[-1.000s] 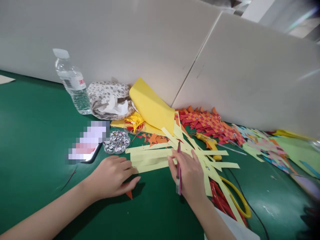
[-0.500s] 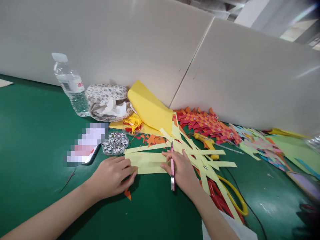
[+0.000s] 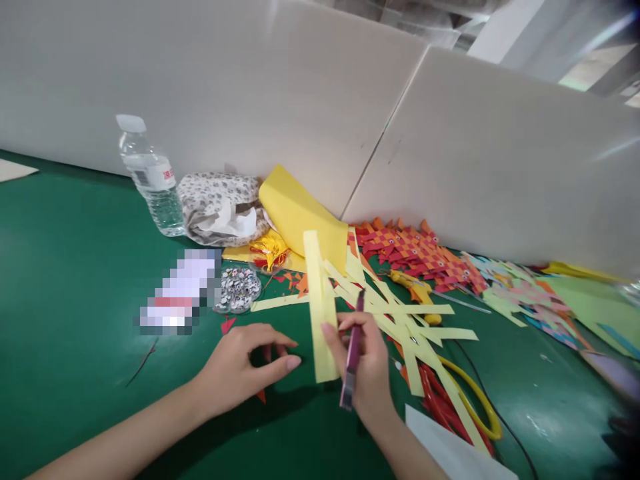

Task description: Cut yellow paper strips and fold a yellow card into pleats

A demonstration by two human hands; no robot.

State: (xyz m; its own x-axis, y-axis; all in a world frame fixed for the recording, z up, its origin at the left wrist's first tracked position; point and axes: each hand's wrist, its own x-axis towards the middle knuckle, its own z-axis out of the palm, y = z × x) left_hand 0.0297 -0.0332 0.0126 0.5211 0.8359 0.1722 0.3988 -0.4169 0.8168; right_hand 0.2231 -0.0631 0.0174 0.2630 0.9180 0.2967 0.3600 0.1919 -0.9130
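My right hand [image 3: 369,357] is closed on a folded piece of pale yellow paper [image 3: 323,333], raised upright off the table. In the same hand lies a pink-purple craft knife [image 3: 353,360], its tip pointing away from me. My left hand [image 3: 243,363] is just left of the paper without touching it, thumb and fingers apart and holding nothing. To the right, a loose pile of pale yellow paper strips [image 3: 405,327] lies crisscrossed on the table.
Beyond my hands are a phone [image 3: 180,293], a dish of googly eyes [image 3: 237,290], a water bottle [image 3: 155,183], a tissue pouch [image 3: 220,200] and yellow card [image 3: 305,213]. Woven red-orange paper fish [image 3: 410,250] lie by the grey partition [image 3: 250,93], near a yellow tool [image 3: 417,288].
The pale yellow paper, flat on the table under both hands before, is now raised and turned upright in my right hand. My left hand has let go of it.
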